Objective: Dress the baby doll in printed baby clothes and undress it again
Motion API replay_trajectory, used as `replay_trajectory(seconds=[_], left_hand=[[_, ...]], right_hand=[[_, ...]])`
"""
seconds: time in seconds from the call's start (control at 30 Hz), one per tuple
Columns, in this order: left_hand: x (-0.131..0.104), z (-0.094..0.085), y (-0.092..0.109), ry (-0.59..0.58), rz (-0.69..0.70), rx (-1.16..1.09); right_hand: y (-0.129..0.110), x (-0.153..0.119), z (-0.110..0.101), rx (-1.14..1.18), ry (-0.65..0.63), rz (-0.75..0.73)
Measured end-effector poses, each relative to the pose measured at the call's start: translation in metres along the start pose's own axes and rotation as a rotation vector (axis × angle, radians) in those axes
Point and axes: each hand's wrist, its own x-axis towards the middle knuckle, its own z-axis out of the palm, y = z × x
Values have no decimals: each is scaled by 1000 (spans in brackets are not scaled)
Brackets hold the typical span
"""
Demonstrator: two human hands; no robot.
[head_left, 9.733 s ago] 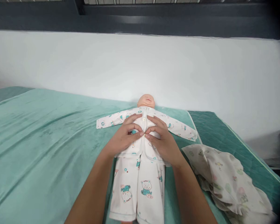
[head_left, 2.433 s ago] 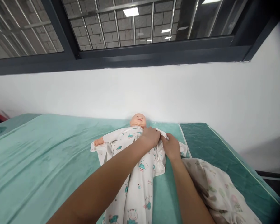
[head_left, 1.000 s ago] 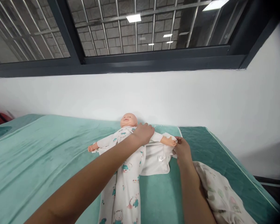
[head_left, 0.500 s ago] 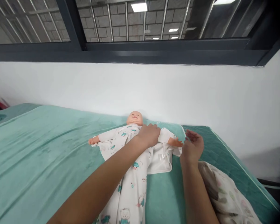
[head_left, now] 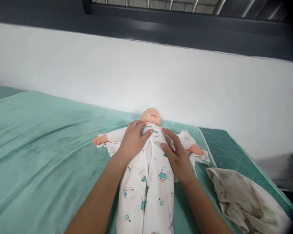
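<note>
Nearest us, the printed white garment (head_left: 161, 191) covered the doll's legs, and a crumpled patterned cloth (head_left: 241, 198) lay toward the green cover's (head_left: 63, 162) near right corner. We had our left hand (head_left: 134, 139) spread over the chest and our right hand (head_left: 178, 156) open against its other side, thumb apart from the index finger (whether the hidden fingers held fabric, we could not tell). The doll (head_left: 150, 117) lay face up, arms out, its head near the far edge, before the white wall (head_left: 146, 71).
</note>
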Motion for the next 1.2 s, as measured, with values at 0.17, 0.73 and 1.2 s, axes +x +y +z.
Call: replay_trajectory(seconds=[0.17,0.73,1.2], left_hand=[[2,7,-2,74,131,75],[-17,20,7,392,455,378],[-23,18,11,310,342,351]], right_hand=[[12,4,-2,-141,-76,-97],[2,1,-5,-403,66,-606],[0,-8,-7,-682,117,-702]])
